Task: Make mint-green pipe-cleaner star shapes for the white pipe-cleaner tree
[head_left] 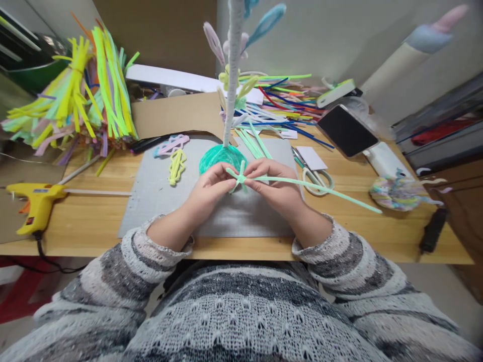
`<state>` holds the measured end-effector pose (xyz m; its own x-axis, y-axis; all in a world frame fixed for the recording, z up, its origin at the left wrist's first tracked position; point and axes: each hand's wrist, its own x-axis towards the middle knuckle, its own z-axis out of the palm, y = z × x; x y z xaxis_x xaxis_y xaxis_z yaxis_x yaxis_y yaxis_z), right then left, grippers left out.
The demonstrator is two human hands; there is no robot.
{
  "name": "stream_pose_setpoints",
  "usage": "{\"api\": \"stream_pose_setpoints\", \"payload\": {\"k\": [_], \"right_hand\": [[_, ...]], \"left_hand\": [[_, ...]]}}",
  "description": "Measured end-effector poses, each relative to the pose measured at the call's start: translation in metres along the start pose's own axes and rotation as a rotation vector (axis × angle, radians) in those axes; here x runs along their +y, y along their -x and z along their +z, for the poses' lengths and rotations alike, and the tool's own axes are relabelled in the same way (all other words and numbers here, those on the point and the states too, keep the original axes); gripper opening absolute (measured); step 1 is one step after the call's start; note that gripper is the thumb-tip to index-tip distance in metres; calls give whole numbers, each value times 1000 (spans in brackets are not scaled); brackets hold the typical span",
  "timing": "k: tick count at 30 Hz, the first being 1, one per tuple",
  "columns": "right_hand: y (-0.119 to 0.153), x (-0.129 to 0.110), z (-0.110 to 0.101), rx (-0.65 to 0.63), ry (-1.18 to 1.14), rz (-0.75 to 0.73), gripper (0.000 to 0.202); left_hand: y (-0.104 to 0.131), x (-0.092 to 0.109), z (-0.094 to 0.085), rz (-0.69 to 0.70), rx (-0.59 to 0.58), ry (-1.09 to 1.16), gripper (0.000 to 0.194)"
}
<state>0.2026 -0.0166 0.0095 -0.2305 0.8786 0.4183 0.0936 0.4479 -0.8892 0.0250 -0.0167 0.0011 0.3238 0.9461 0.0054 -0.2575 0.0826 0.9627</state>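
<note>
Both hands meet over the grey cutting mat, pinching a small star of mint-green pipe cleaners. My left hand is closed on the star's left arms. My right hand grips it at the centre, where one long pipe cleaner runs out to the right. Just behind the hands is a round green base, with a white wrapped stem rising from it. Blue, pink and yellow loops are fixed along that stem. Left of the base lie a yellow zigzag piece and pink-and-blue zigzag pieces.
Bundles of pipe cleaners stand at the back left; loose ones lie behind the base. A yellow glue gun rests at left. To the right are scissors, a phone and a fuzzy pastel ring.
</note>
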Motion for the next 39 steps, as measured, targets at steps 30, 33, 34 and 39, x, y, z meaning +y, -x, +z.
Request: {"api": "stream_pose_setpoints", "payload": {"k": [30,33,34,39], "right_hand": [[0,6,-4,-32,411,-359,7],[1,6,-1,3,299,-219,9],[1,6,0,8,252,-158,10],[-1,8,1,6,-54,223,14]], "left_hand": [[-4,-2,3,-108,2,107,21],[-3,-2,2,-60,14,12,20],[-3,-2,2,-57,21,-25,20],[-1,3,3,-51,2,-127,23]]}}
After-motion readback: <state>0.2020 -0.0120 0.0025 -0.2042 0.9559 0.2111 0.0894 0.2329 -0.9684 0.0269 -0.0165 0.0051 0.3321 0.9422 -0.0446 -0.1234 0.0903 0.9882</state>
